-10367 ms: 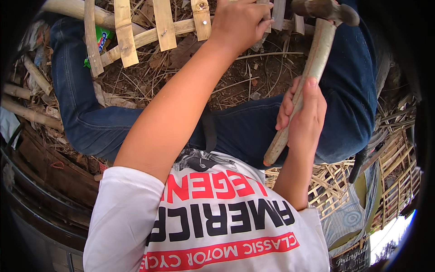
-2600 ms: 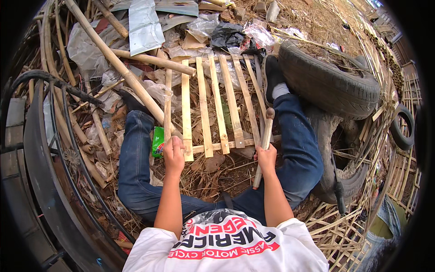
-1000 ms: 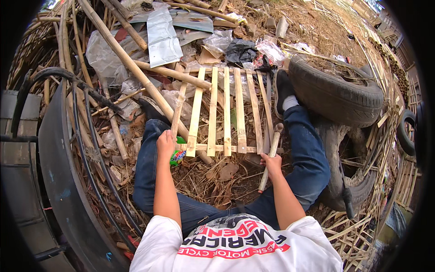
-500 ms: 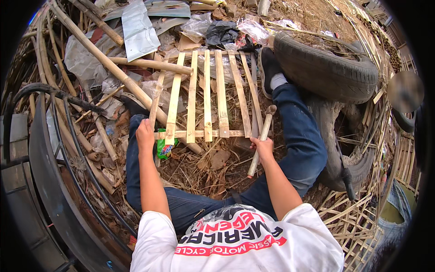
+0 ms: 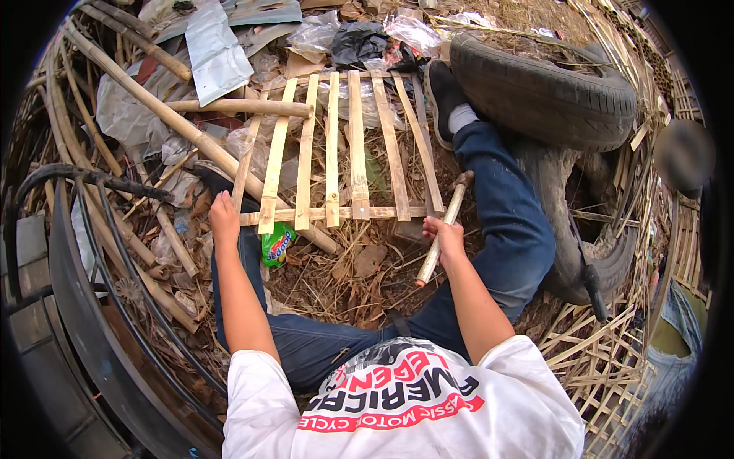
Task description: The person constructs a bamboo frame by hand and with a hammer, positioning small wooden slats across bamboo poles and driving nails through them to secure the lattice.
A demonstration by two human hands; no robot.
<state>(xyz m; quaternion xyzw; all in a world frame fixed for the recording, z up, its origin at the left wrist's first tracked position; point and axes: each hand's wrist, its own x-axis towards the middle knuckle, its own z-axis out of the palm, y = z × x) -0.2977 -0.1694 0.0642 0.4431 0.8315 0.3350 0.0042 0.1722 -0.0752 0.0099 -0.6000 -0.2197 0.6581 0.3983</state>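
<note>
A panel of several bamboo slats [image 5: 345, 149] nailed to a cross strip lies on the ground between my legs. My left hand [image 5: 224, 216] grips the near left end of the cross strip. My right hand [image 5: 446, 237] is shut on the wooden handle of a hammer [image 5: 444, 225], whose head points up beside the panel's right slat. I sit on the ground in blue jeans, legs spread to either side of the panel.
Two worn tyres [image 5: 544, 92] lie at the right, by my right leg. Long bamboo poles [image 5: 174, 130] cross at the left over plastic sheets and litter. A green snack packet [image 5: 277, 246] lies under the panel's near left corner. Woven bamboo mats [image 5: 604, 359] lie at the lower right.
My view has shifted slightly. My left hand stays on the left end of the cross strip, and the hammer stays upright beside the right slat.
</note>
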